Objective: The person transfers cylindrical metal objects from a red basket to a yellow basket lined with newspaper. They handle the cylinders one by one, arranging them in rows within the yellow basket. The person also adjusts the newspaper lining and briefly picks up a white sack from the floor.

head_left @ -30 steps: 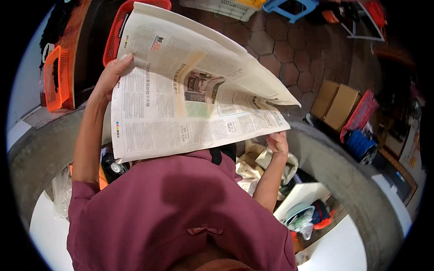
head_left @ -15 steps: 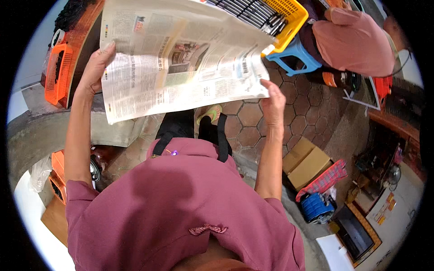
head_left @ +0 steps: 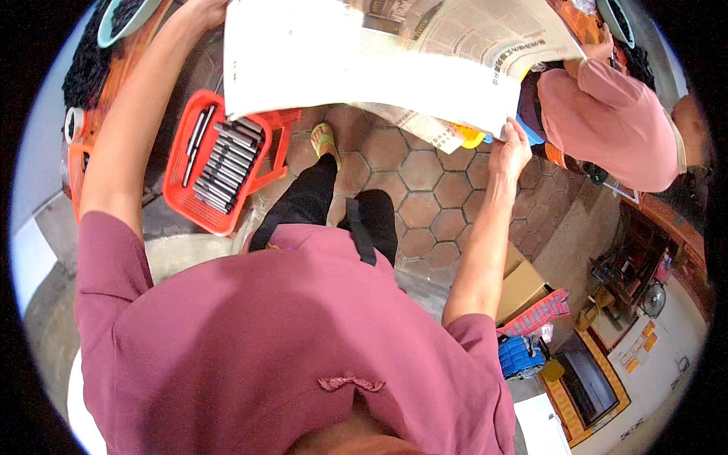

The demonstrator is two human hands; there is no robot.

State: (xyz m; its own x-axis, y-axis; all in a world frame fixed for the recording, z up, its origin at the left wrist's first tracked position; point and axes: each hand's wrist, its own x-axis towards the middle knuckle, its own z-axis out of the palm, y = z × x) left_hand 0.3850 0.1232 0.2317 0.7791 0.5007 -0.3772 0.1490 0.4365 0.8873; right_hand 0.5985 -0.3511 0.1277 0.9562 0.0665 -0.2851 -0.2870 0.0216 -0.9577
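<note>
A wide newspaper sheet [head_left: 303, 68] is stretched between my hands at the top of the view, partly washed out by light. My left hand [head_left: 206, 12], cut by the upper edge, grips its left side. At the lower right corner my right hand [head_left: 510, 150] pinches the paper between thumb and fingers. A second newspaper sheet [head_left: 425, 129] shows beneath it, over a yellow basket [head_left: 472, 136] that is mostly hidden. Below the paper's left end, a red basket [head_left: 173, 176] holds several black and silver pen-like sticks [head_left: 226, 168].
A co-worker in a pink shirt [head_left: 607, 121] is at the right, by a table. Red stool legs [head_left: 279, 144] stand beside the red basket. A cardboard box [head_left: 522, 284], a blue bag [head_left: 522, 356] and a red checked cloth [head_left: 537, 312] lie at lower right. Hexagonal tiles [head_left: 421, 193] cover the floor.
Both hands moved up and outward with the newspaper, spreading it wider and further right over the yellow basket. The red basket of sticks has come into view at left.
</note>
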